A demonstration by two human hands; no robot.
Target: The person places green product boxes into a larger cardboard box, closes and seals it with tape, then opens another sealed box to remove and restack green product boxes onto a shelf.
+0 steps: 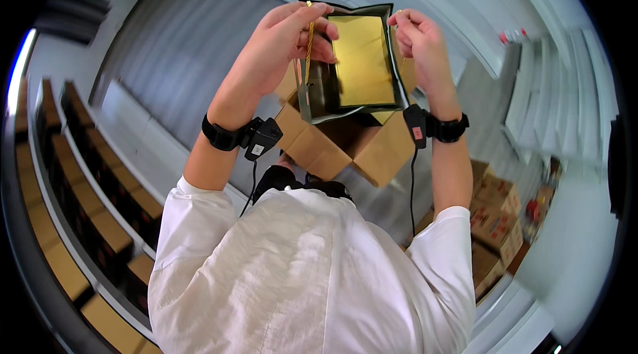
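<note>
A dark-edged paper gift bag (307, 105) hangs open in front of me, its mouth turned up. Inside stands a shiny gold box (364, 65), which fills the right part of the bag and leaves a gap on the left. My left hand (287, 38) pinches a twisted gold cord handle (310, 45) between thumb and forefinger, while its other fingers reach over the bag's mouth near the gold box. Across from it, my right hand (420, 38) has its fingertips closed at the bag's right upper edge, on the other cord handle, which is mostly hidden.
Beneath the bag, an open cardboard carton (319, 151) stands on the grey floor with its flaps out. Shelves with several boxes (100, 214) run along my left. Stacked cartons (495, 221) are at the lower right, below white shelving (555, 98).
</note>
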